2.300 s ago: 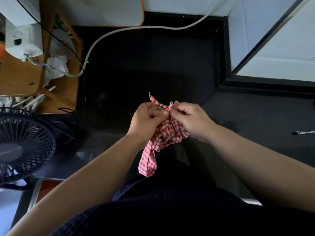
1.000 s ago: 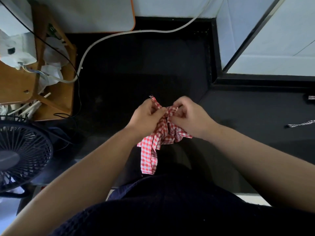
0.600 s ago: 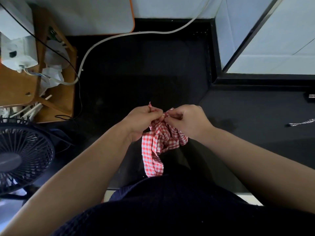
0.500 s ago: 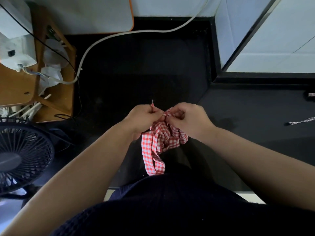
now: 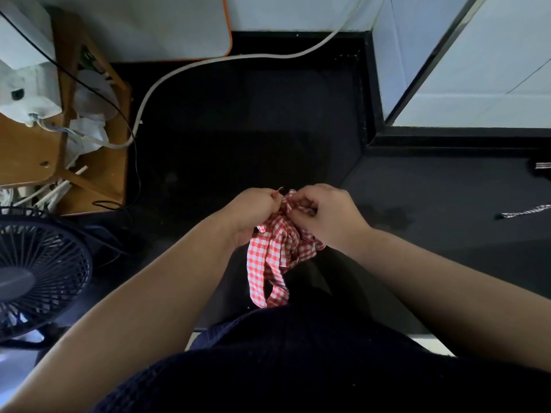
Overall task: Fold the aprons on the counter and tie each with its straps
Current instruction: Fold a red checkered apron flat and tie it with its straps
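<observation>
A red-and-white checked apron point(image 5: 280, 245), bunched into a small bundle, hangs in front of me above the dark counter point(image 5: 432, 204). My left hand point(image 5: 253, 210) pinches a strap end at the top of the bundle. My right hand point(image 5: 325, 213) grips the strap and cloth just beside it, fingers curled. The two hands nearly touch. A loop of strap point(image 5: 274, 281) dangles below the bundle toward my dark shirt. The knot itself is hidden between my fingers.
A black fan point(image 5: 35, 275) stands at the lower left. Behind it is a wooden stand point(image 5: 98, 174) with white items and cables; a white hose point(image 5: 190, 67) runs across the back. A checked strap point(image 5: 527, 210) lies on the counter's right edge.
The hands have stayed close together working the strap at the top of the bundle. The hanging strap has shifted and now forms a loop below.
</observation>
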A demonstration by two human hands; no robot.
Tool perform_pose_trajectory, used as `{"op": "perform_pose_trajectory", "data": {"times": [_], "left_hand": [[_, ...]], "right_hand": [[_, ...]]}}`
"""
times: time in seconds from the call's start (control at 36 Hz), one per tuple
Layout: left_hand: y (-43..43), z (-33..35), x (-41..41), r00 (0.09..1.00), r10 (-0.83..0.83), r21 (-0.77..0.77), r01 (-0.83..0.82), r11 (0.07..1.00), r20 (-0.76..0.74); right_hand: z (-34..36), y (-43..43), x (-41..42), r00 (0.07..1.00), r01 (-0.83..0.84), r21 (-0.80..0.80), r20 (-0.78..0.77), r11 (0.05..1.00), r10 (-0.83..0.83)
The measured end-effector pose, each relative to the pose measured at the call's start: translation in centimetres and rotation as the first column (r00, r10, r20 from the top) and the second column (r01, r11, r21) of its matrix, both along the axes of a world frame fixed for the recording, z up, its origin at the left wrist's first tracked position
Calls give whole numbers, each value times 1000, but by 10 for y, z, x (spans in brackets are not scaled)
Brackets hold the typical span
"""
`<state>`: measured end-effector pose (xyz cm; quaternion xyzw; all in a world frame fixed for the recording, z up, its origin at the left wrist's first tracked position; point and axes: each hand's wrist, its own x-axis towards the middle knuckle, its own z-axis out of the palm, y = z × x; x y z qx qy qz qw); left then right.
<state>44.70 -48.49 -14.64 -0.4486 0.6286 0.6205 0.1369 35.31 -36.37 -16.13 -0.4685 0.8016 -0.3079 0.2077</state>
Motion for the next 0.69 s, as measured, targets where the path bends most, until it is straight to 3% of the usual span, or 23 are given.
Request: {"op": "perform_pose_trajectory", "data": {"times": [0.19,0.36,0.42,0.5,0.58,0.69], "left_hand": [[5,5,0,1000,26,-2,-26,1000,-18],[7,6,6,994,26,-162,-43,986,-108],[10,0,7,992,15,-334,-55,941,-122],[22,-6,9,985,-4,-602,-103,792,-173],[28,-8,12,947,43,-647,-251,720,-319],[25,-7,14,944,4,-722,-256,643,-331]], "right_hand": [[-5,5,1,986,-58,-25,-156,998,53],[-3,6,-1,985,-73,-70,-162,995,61],[-3,4,-4,988,-56,-75,-149,996,45],[-6,1,-4,986,-22,-130,-168,991,0],[-8,-2,-4,986,92,-135,-124,987,-109],[-7,-3,-8,988,132,-103,-72,986,-139]]}}
